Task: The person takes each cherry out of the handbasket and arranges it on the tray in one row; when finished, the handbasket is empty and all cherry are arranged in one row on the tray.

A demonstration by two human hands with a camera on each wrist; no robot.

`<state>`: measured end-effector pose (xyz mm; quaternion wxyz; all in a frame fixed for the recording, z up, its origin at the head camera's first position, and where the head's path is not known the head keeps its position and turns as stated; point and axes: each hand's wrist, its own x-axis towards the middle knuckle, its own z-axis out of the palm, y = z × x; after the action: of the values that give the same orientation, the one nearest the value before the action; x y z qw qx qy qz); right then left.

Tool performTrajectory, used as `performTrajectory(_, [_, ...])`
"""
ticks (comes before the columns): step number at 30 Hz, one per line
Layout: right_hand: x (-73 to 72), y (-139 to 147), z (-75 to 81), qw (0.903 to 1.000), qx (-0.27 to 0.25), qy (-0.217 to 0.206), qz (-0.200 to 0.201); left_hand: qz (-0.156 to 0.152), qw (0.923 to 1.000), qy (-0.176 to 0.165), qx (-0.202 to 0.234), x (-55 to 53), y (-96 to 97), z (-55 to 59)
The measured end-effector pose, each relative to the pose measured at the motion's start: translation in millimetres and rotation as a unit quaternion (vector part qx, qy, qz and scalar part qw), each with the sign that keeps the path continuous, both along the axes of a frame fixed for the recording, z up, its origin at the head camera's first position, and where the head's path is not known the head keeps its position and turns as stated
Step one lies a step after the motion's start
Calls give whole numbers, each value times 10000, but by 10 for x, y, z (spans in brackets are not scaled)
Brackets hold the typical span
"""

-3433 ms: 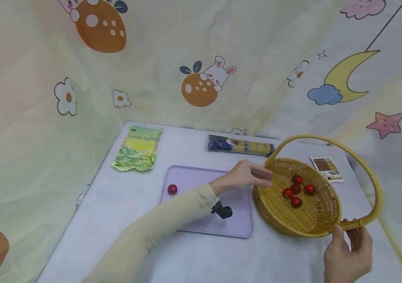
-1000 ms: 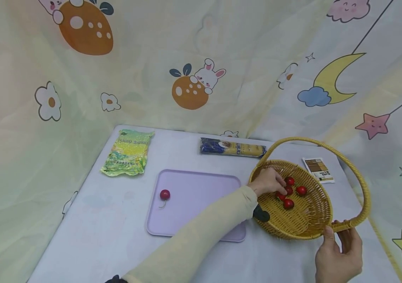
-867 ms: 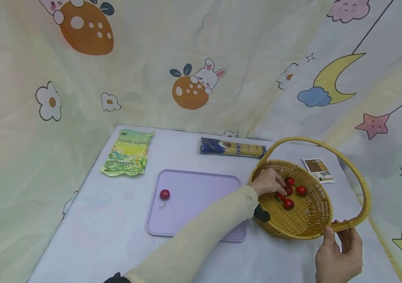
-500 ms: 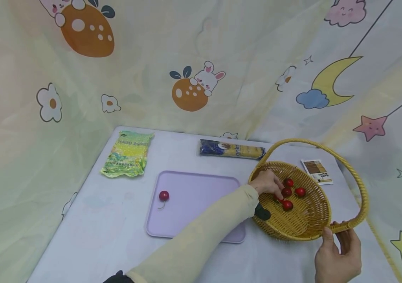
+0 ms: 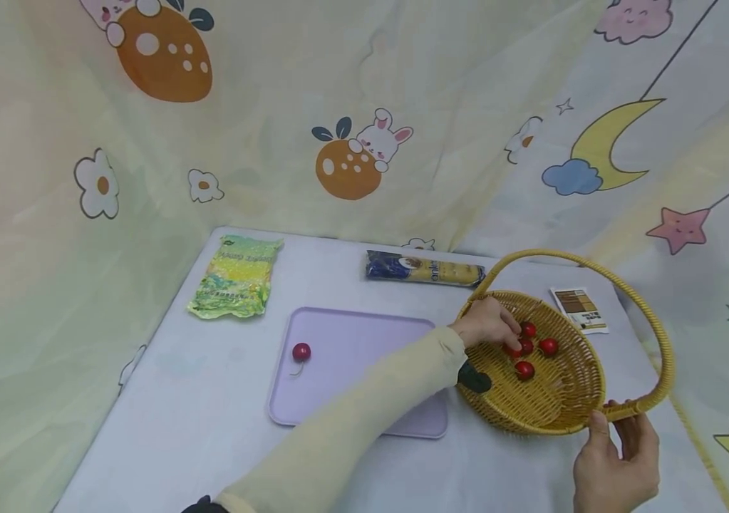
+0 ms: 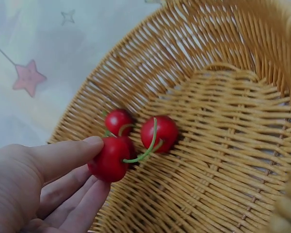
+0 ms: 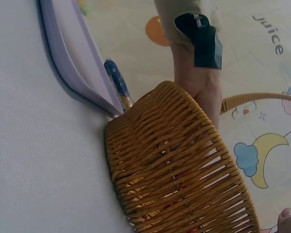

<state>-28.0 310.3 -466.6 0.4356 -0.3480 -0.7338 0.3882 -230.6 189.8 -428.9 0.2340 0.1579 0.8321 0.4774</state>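
A round yellow wicker basket (image 5: 550, 402) with a tall hoop handle stands at the right of the table, several red cherries inside. My left hand (image 5: 486, 324) reaches over its left side. In the left wrist view, thumb and fingers pinch one cherry (image 6: 108, 160) that has a curved green stem; another cherry (image 6: 160, 133) lies just beside it, and a third cherry (image 6: 118, 121) behind. My right hand (image 5: 617, 459) grips the basket's near right rim at the handle's foot. A single stemmed cherry (image 5: 301, 352) lies on the lilac tray (image 5: 351, 335).
At the back left lies a green and yellow packet (image 5: 238, 276). A long blue and gold packet (image 5: 425, 269) lies along the back edge. A small white and brown sachet (image 5: 579, 310) sits behind the basket. Patterned cloth (image 5: 467, 107) hangs behind the table.
My left hand, earlier in the air by the basket's left rim, has gone down into it and now pinches a cherry. My right hand keeps its grip on the rim.
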Motion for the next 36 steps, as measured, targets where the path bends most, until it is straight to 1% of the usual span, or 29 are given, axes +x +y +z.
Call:
performTrajectory(2, [-5,-3,-8,9999,-141,-27,-7,-102,9999,72,92,1,-61,47])
performTrajectory(6, [-13,5,-16,9991,-415,40,-40,-254,9986,132,439,17,-194,125])
performTrajectory(11, [-18,11,5,9991,-404,140,-37,-432,9942,-113,979,18,-372,230])
performTrajectory(13, [-21,7,18,9991,-406,134,-24,-537,9925,-171,1081,3,-462,278])
performTrajectory(17, [-25,-13,26,9985,-537,-31,-25,-722,9916,-67,1070,-51,-683,349])
performTrajectory(19, [-19,-25,20,9985,-540,-117,-13,-754,9914,-28,1069,-75,-816,368])
performTrajectory(24, [-4,-48,33,9988,-450,-191,-17,-702,9887,-160,1314,-109,-1171,381])
performTrajectory(26, [-5,-51,39,9986,-476,-222,-39,-679,9873,-216,1423,-115,-1303,388])
performTrajectory(28, [-11,-47,45,9978,-565,-351,-52,-654,9867,-229,1474,-114,-1425,396])
performTrajectory(33, [-32,-39,49,9949,-766,-645,-86,-543,9875,-224,1464,-107,-1725,405])
performTrajectory(36, [-38,-62,47,9948,-780,-645,-75,-482,9882,-226,1439,-114,-1919,394])
